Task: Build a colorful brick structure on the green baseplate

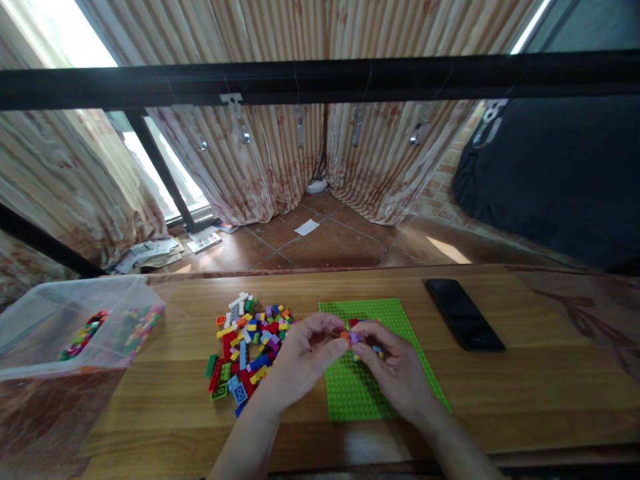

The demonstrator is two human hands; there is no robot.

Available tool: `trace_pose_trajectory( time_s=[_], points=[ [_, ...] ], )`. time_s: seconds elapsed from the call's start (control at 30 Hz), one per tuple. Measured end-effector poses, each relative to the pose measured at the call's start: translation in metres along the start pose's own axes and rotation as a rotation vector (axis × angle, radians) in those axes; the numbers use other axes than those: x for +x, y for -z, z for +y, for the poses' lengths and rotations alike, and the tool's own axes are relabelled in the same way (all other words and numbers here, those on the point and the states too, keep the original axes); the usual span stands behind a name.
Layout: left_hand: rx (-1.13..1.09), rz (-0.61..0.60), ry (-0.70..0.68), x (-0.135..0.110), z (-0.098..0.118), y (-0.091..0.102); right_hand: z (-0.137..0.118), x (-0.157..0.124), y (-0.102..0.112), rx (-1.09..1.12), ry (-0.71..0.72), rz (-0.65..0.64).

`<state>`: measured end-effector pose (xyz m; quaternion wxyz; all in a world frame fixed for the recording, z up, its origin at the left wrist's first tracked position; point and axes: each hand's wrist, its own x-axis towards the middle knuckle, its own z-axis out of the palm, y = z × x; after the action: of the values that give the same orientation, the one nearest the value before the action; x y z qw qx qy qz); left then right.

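Note:
A green baseplate [360, 393] lies on the wooden table [525, 380] in front of me. Both hands meet above its upper part. My left hand [300, 357] and my right hand [393, 367] pinch a small cluster of bricks [351, 335], orange, red and purple, between their fingertips. More small bricks show under my right hand's fingers, mostly hidden. A heap of loose coloured bricks [247, 347] lies on the table just left of my left hand.
A black phone [464, 313] lies flat to the right of the baseplate. A clear plastic bin [60, 333] with coloured bricks inside stands at the table's left end. Beyond the far edge are a tiled floor and curtains.

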<state>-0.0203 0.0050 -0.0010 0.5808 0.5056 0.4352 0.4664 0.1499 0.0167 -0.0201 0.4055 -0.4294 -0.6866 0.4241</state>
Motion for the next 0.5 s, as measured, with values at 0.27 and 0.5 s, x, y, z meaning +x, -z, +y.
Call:
trace_pose_trajectory(
  time_s=[0.27, 0.5],
  points=[
    [-0.268, -0.065, 0.208, 0.0001, -0.0001, -0.0002, 0.0004, -0.0021, 0.003, -0.146, 0.095, -0.018],
    [-0.367, -0.048, 0.245, 0.0019, -0.0047, -0.0014, -0.0004, -0.0041, -0.0038, -0.08, 0.133, 0.037]
  ],
)
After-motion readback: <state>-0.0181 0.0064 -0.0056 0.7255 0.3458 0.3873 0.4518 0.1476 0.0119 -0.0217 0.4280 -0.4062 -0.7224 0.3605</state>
